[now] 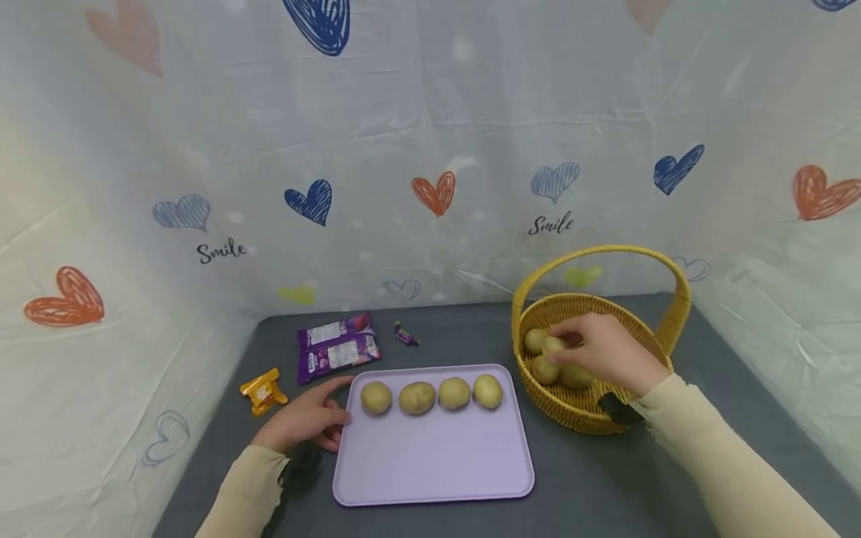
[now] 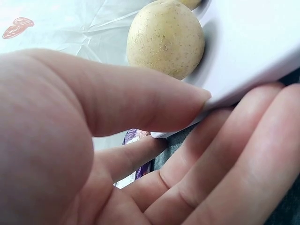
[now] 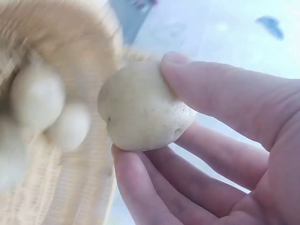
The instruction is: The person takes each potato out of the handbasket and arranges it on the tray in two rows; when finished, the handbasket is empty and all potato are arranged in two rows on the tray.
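Note:
My right hand (image 1: pixel 602 350) pinches a pale potato (image 3: pixel 140 110) between thumb and fingers, over the yellow woven basket (image 1: pixel 565 413). Other potatoes (image 1: pixel 575 375) lie inside that basket, blurred in the right wrist view. On the left, my left hand (image 1: pixel 303 418) holds the rim of a lilac tray (image 1: pixel 433 467), thumb on top and fingers along the side and underneath. Several potatoes form a row along the tray's far side; the leftmost potato (image 2: pixel 165 40) sits close to my left thumb.
Behind the tray lie a purple snack packet (image 1: pixel 338 348) and a small purple wrapped candy (image 1: pixel 406 335). An orange wrapped snack (image 1: pixel 264 391) is left of my left hand. The basket's tall handle (image 1: pixel 605 249) arches over it. A heart-printed sheet (image 1: pixel 377 261) hangs behind the dark table.

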`<state>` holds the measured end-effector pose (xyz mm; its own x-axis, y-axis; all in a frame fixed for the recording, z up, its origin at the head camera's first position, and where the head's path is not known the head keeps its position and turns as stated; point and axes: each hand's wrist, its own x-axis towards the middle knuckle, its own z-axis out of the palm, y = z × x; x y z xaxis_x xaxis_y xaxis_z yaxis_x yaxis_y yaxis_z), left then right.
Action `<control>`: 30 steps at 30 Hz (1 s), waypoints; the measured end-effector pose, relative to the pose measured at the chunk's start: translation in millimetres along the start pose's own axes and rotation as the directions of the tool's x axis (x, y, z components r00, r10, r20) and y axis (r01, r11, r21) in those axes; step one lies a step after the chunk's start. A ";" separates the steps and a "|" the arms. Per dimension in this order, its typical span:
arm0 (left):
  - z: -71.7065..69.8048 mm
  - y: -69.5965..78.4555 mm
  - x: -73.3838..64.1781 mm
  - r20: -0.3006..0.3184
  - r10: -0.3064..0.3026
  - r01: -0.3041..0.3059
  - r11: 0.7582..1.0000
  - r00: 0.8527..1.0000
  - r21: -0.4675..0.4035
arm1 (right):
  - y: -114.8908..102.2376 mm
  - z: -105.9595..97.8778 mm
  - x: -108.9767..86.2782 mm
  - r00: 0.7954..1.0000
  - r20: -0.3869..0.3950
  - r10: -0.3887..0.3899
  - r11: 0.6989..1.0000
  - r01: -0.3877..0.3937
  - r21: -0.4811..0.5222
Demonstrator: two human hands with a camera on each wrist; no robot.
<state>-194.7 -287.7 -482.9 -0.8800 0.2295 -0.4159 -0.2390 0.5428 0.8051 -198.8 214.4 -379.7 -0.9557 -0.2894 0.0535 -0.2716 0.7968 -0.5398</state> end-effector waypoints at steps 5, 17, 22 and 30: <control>-2.1 -2.3 -0.5 -0.005 0.000 0.000 1.000 1.000 -0.013 | -30.8 22.3 -3.4 0.997 -0.017 -0.069 0.996 0.070 0.058; -1.1 1.0 0.7 0.001 0.033 -0.033 0.999 0.999 -0.028 | -103.5 124.2 15.7 0.977 0.026 -0.209 0.971 0.205 0.124; 0.4 3.7 1.9 -0.003 0.029 -0.029 0.999 1.000 -0.019 | -131.3 164.3 25.4 0.956 0.046 -0.291 0.951 0.284 0.124; -1.7 0.2 -0.5 -0.024 0.016 -0.017 1.000 1.000 -0.018 | -165.6 207.8 36.7 0.930 0.061 -0.363 0.926 0.353 0.136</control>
<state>-194.9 -289.1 -481.8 -0.8935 0.2183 -0.3924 -0.2319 0.5239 0.8196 -165.3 -38.4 -462.9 -0.7830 -0.5909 0.1943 -0.5729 0.5634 -0.5952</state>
